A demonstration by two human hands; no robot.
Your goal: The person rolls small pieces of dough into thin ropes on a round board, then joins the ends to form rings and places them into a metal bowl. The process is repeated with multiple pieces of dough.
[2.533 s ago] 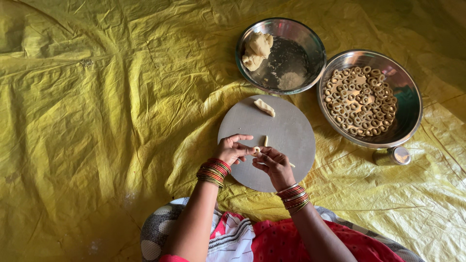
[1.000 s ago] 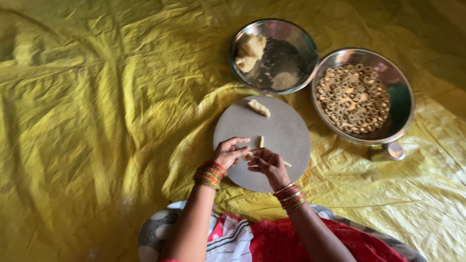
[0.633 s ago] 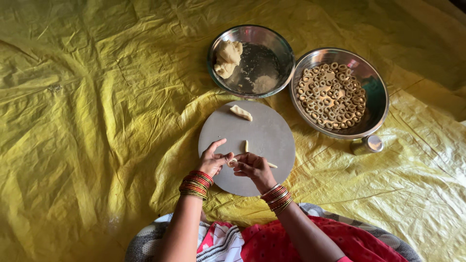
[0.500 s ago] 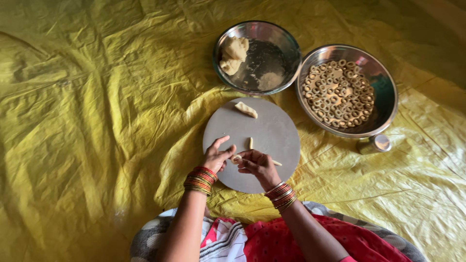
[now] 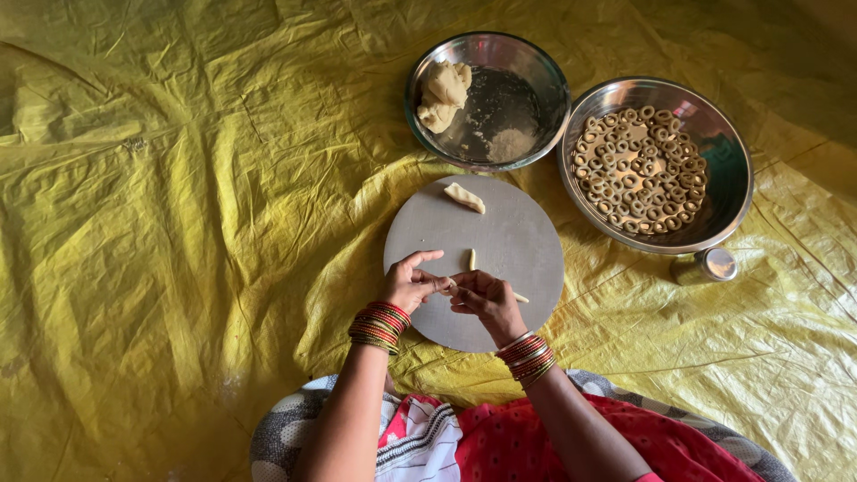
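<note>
Pinching a thin strip of dough (image 5: 452, 286) between the fingertips of the left hand (image 5: 409, 284) and right hand (image 5: 482, 296) just above the round board (image 5: 527, 241), the person risks tearing it by pulling too hard.

Yellow sheet (image 5: 178, 223) left of round board (image 5: 518, 241) lies open — two steel bowls (image 5: 486, 98) (image 5: 661, 165) and small tin (image 5: 717, 263) crowd far and right sides.
</note>
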